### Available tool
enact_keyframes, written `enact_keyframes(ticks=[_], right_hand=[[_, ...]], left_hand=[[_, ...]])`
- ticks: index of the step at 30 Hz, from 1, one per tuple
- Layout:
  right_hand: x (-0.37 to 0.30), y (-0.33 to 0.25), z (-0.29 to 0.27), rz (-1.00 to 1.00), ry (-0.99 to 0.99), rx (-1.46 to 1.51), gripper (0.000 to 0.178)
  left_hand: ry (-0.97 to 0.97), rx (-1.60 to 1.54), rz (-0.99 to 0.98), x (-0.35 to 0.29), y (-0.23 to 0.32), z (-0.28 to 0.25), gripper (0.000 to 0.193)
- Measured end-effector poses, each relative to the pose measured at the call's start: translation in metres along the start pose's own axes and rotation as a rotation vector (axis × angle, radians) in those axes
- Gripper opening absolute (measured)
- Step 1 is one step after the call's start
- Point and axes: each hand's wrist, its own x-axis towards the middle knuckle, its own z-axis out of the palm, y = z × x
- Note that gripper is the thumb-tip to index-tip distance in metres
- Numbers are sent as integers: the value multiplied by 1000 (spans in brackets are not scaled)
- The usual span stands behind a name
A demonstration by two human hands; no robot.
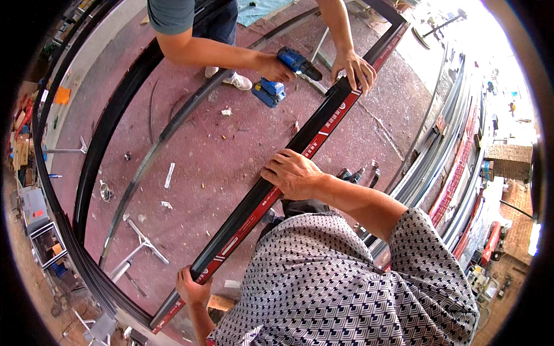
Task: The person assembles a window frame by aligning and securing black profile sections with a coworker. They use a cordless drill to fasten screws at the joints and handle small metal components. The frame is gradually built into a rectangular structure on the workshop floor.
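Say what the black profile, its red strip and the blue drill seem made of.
Black profile: likely coated metal, semi-gloss, from straight edges and pale highlights; plastic possible. Red strip: perhaps smooth film, given white printing. Blue drill: probably matte plastic, from contoured moulding.

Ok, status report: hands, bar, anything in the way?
Left hand gripping bar low down; right hand curled over it. Bar slanting across view. Co-worker's hand on bar farther up, blue drill held near it.

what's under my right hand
Under your right hand is a black bar with a red strip; the patch directly beneath your hand is covered and can't be seen.
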Motion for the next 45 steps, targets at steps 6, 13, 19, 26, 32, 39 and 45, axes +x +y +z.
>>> enact_keyframes(ticks=[6,13,19,26,32,39,45], right_hand=[[1,2,0,-30,30,-57,46],[2,-1,1,-21,4,-25,48],[0,-2,7,20,-39,3,60],[2,-3,0,-5,-49,-95,66],[5,-5,-9,19,-148,-65,66],[2,-4,-5,11,-72,-81,56],[2,-5,-9,11,-76,-62,53]], left_hand=[[-16,23,-26,1,4,-4,75],[2,11,-6,-1,2,-4,74],[19,11,14,1,3,-5,73],[25,15,-4,-1,1,-4,71],[25,1,-10,-1,2,-6,72],[49,25,26,-3,2,-6,71],[59,18,24,-3,0,-6,71]])
